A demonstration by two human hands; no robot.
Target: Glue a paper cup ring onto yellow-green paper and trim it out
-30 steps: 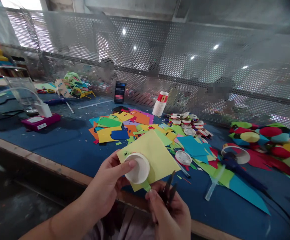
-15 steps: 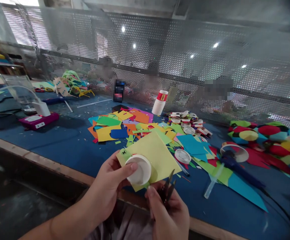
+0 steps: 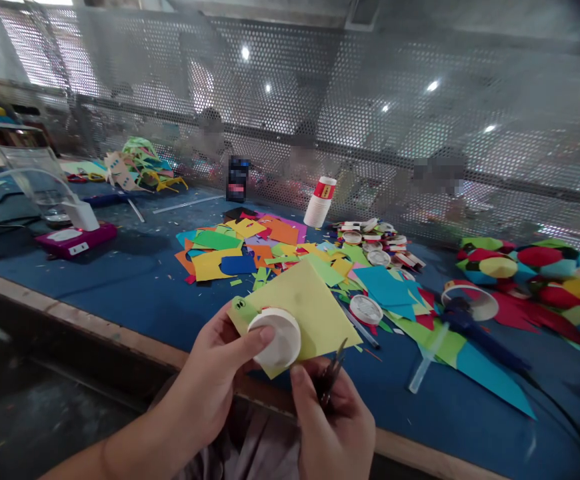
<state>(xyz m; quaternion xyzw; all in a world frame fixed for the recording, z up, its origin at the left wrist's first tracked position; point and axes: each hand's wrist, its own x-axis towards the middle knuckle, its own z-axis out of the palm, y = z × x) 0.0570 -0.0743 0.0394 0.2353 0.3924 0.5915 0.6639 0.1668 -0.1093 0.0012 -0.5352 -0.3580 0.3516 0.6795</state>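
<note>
My left hand (image 3: 220, 360) pinches a white paper cup bottom (image 3: 283, 343) against a sheet of pale yellow paper (image 3: 315, 300), its thumb lying over the cup bottom. At the sheet's left corner shows a green paper piece (image 3: 244, 310) with drawn eyes. A pair of dark scissors (image 3: 329, 381) is tucked in my right hand (image 3: 337, 417), the blades pointing up. The right thumb and finger are at the lower edge of the sheet, just beside the cup bottom. Whether they pinch the paper there is hard to make out.
Colored paper scraps (image 3: 250, 243) cover the middle of the blue table (image 3: 135, 293). Behind them stands a stack of paper cups (image 3: 319, 207), with cut cup bottoms (image 3: 370, 240) alongside. A glue gun (image 3: 490, 343) lies right, a purple power strip (image 3: 77, 240) left. A perforated metal screen (image 3: 280, 87) rises behind.
The cup bottom and yellow sheet have tilted slightly in my left hand and shifted a little left. The scissor blades have turned and appear closer together. A green tip by my right thumb no longer shows.
</note>
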